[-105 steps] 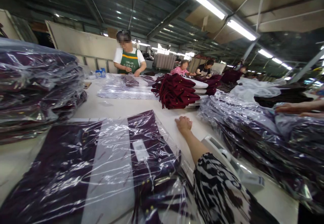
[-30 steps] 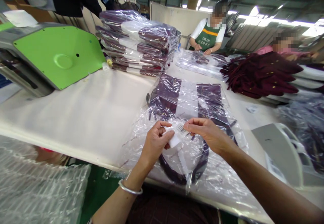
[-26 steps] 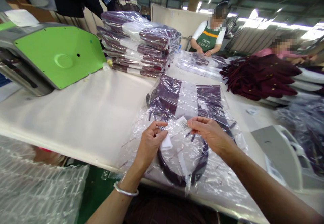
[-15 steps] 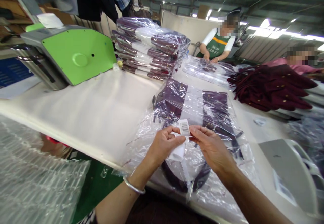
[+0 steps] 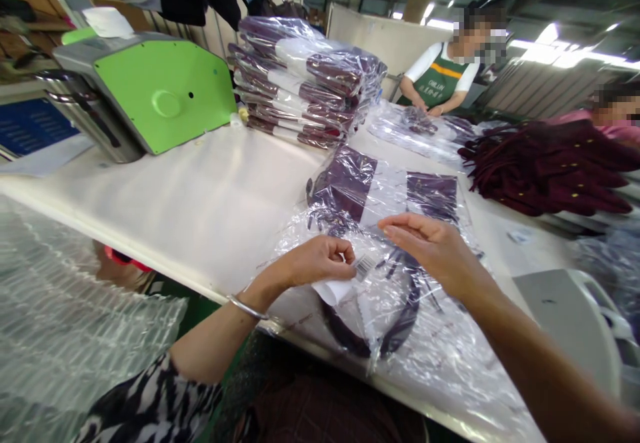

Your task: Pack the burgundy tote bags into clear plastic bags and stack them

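Note:
A white strip of barcode labels point(image 5: 336, 291) is pinched in my left hand point(image 5: 320, 261), its lower end curled. One printed barcode label point(image 5: 364, 266) sticks out past the fingertips. My right hand point(image 5: 431, 246) hovers to the right of it, fingertips drawn together; whether anything thin is between them is hidden. Beneath both hands lies a dark purple bag point(image 5: 347, 183) in a clear plastic sleeve point(image 5: 440, 336), with a white paper band point(image 5: 384, 193) around its middle. The bag's dark looped handle points toward me.
At the back stands a stack of wrapped bags point(image 5: 305, 83), left of it a green-sided machine point(image 5: 165, 93) and a steel flask point(image 5: 95, 119). Maroon items point(image 5: 555, 166) are heaped at right, near a grey board point(image 5: 565, 329). A co-worker point(image 5: 440, 79) handles plastic across the table.
My right hand has come away from the label and moved up and right. My left hand has shifted slightly left and down, still holding the strip. The view has turned a little.

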Tool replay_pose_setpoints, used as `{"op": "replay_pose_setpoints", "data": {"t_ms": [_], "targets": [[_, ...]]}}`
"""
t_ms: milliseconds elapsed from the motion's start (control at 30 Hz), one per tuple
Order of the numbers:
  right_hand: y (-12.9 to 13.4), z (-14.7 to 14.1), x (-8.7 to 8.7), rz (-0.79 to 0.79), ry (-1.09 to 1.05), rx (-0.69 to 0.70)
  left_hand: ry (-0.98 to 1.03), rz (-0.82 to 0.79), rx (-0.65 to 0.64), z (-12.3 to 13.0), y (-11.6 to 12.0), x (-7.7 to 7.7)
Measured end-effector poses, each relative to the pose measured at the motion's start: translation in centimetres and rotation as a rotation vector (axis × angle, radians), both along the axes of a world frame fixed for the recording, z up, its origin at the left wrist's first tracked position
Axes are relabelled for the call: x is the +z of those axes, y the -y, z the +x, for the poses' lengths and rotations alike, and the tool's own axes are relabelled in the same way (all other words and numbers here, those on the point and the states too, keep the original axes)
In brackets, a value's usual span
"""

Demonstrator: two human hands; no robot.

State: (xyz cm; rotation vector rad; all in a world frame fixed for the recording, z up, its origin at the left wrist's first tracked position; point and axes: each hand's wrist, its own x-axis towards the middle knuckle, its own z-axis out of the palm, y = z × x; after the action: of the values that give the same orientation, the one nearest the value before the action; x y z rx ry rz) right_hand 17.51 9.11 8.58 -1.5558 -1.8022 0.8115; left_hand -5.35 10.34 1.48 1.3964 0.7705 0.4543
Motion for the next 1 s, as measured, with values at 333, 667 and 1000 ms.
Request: {"op": "replay_pose_setpoints", "data": {"t_ms": [333,667,1000], "targets": [[-2.8,-1.4,2.0,-0.282,0.208,0.383,0.015,-0.024,-0.062,-0.9,-0.5,0.9],[-1.0,0.2,-1.2,-0.409,-0.265,0.087,0.297,-0.229,0.385,0.2,0.4,-0.7],[0.2,-2.1,-3.1,-0.342,-0.501,-0.029,0.344,-0.182,0.563,2.8,1.0,-1.5]]}}
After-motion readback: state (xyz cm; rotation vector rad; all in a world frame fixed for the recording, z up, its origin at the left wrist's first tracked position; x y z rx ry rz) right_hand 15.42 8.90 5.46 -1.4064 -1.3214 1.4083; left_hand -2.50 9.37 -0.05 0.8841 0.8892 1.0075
